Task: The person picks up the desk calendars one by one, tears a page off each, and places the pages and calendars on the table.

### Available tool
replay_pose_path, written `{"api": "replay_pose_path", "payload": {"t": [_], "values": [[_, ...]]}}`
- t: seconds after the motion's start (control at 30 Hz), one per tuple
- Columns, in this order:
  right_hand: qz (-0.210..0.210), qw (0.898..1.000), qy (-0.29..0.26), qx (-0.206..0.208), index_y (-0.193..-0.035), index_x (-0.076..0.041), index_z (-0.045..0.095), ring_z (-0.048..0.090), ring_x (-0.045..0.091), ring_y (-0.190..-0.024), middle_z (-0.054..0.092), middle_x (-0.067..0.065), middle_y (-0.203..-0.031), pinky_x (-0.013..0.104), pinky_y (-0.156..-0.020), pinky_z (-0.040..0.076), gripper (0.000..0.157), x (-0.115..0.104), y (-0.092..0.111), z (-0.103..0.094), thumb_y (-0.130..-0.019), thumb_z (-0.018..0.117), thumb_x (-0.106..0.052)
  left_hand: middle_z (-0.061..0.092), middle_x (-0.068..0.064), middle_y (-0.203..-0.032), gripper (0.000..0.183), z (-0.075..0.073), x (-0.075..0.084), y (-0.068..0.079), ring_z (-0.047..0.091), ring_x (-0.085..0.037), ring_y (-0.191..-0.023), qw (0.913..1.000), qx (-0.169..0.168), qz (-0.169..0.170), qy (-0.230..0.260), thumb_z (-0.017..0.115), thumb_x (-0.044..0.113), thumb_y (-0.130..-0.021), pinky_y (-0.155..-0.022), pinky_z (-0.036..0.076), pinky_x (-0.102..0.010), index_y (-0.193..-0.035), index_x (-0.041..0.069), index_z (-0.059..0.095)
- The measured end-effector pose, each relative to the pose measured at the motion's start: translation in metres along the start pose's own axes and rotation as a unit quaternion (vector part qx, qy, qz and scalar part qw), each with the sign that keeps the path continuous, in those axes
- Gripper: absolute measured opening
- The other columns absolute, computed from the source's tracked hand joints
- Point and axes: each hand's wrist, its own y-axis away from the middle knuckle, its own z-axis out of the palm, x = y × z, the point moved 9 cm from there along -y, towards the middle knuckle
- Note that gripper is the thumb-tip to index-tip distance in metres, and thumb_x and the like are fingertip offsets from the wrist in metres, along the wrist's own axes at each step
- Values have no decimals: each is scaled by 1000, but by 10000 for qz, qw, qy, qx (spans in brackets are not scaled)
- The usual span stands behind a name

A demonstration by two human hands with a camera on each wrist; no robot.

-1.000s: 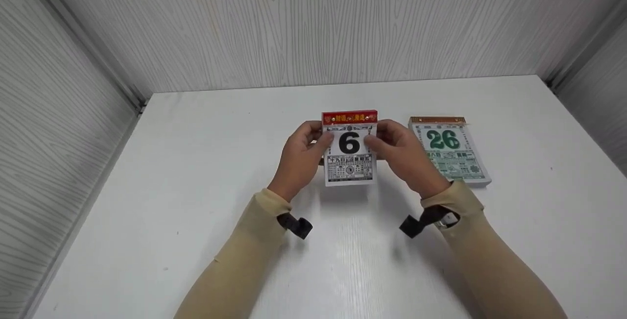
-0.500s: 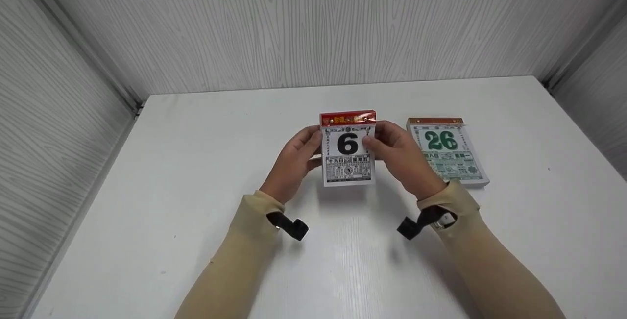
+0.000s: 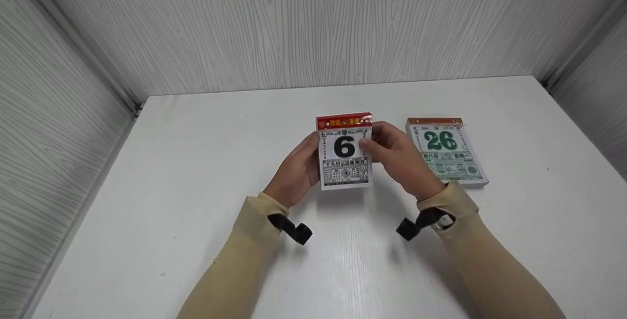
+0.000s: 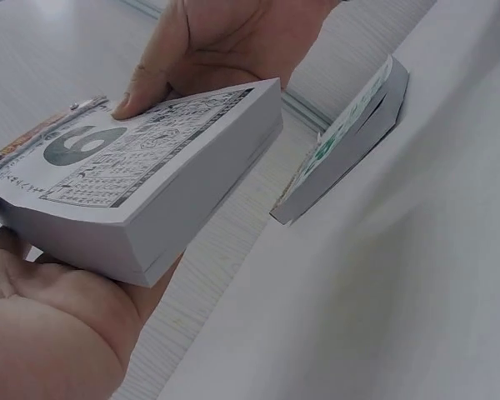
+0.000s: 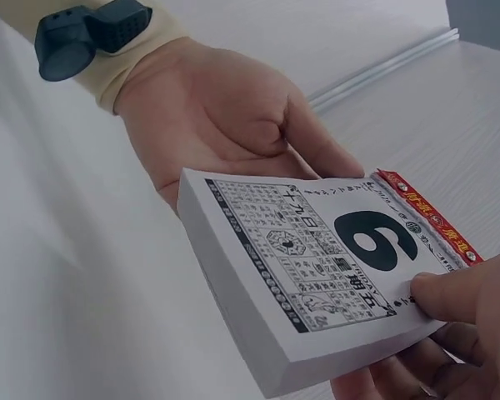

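A thick tear-off calendar [image 3: 345, 172] with a red top strip and a large black 6 is held up over the table, its page facing me. My right hand [image 3: 399, 159] grips its right edge, thumb on the page beside the 6 and fingers curled behind. On the other side, my left hand [image 3: 294, 172] holds it from below: the palm [image 5: 225, 112] faces up, the thumb lies along the left edge, and the fingers are hidden under the pad. A second tear-off calendar [image 3: 453, 157], with a green 26 and a brown top strip, lies right of my right hand.
The white table [image 3: 196, 162] ends at a wood-grain back panel [image 3: 294, 25], with more panels at left and right. A black strap [image 3: 291, 228] sits on the left wrist, and another black strap [image 3: 416, 223] on the right.
My left thumb has come off the page onto the left edge, and the left hand has slid further under the calendar. The calendar has shifted slightly left and down.
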Motion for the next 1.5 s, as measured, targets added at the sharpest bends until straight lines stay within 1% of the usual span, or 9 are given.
{"api": "replay_pose_path", "payload": {"t": [0.1, 0.17, 0.3, 0.4, 0.53, 0.67, 0.77, 1.1, 1.5], "values": [[-388, 9960, 785, 196, -136, -3, 57, 63, 24, -107, 65, 12, -120, 35, -90, 56, 36, -7, 2, 0, -104, 65, -18, 58, -13, -135, 50, -4, -2, 0, 63, -25, -121, 9996, 182, -62, -218, 30, 43, -113, -99, 55, -40, -157, 20, 37], [-908, 9824, 1564, 467, -140, -1, 52, 61, 25, -110, 62, 14, -122, 38, -93, 54, 43, -17, 5, 1, -103, 65, -18, 59, -13, -135, 50, -6, -5, 0, 63, -25, -122, 9988, 326, -132, -346, 31, 45, -113, -99, 55, -40, -157, 22, 37], [-2289, 9119, 3167, 1255, -143, 4, 47, 57, 29, -117, 58, 18, -126, 41, -99, 50, 50, -46, 20, 6, -100, 66, -13, 61, -12, -133, 50, -10, -8, -1, 64, -25, -120, 9977, 529, -181, -389, 31, 45, -113, -97, 55, -39, -158, 23, 37], [-3043, 8588, 3843, 1492, -130, 3, 58, 57, 30, -115, 59, 17, -123, 40, -98, 50, 35, -63, 32, 16, -97, 67, -8, 61, -12, -134, 51, -11, -7, -1, 64, -25, -122, 9976, 586, -153, -349, 29, 45, -113, -98, 55, -39, -157, 21, 38], [-3477, 8279, 4323, 828, -112, -3, 68, 60, 25, -108, 62, 12, -118, 35, -94, 55, 19, -68, 40, 38, -93, 73, -5, 59, -11, -140, 52, -12, -5, 0, 62, -25, -128, 9976, 586, -105, -352, 27, 47, -113, -102, 54, -40, -157, 20, 37], [-3542, 8150, 4585, -88, -112, -7, 71, 59, 21, -109, 63, 7, -119, 31, -95, 55, 21, -59, 40, 58, -92, 77, -7, 55, -9, -147, 53, -12, -4, 2, 58, -23, -133, 9975, 595, -75, -372, 25, 47, -113, -105, 52, -40, -159, 21, 33], [-3600, 8067, 4670, -389, -113, -8, 72, 58, 21, -109, 63, 5, -119, 31, -95, 55, 22, -54, 41, 65, -92, 77, -9, 54, -9, -148, 54, -12, -3, 2, 57, -23, -135, 9974, 606, -57, -375, 25, 47, -113, -106, 51, -40, -159, 20, 32], [-3618, 7938, 4818, -829, -119, -12, 67, 53, 21, -104, 59, 3, -116, 33, -90, 51, 38, -43, 41, 72, -88, 85, -24, 54, -9, -148, 56, -10, -6, 2, 54, -22, -137, 9957, 580, -155, -705, 25, 49, -113, -111, 47, -40, -160, 20, 32], [-3541, 7879, 4972, -816, -123, -10, 65, 53, 23, -107, 58, 5, -119, 35, -94, 50, 46, -40, 40, 74, -86, 87, -28, 53, -8, -148, 56, -10, -5, 4, 54, -21, -137, 9950, 653, -192, -737, 26, 48, -113, -112, 45, -39, -159, 18, 33]]}}
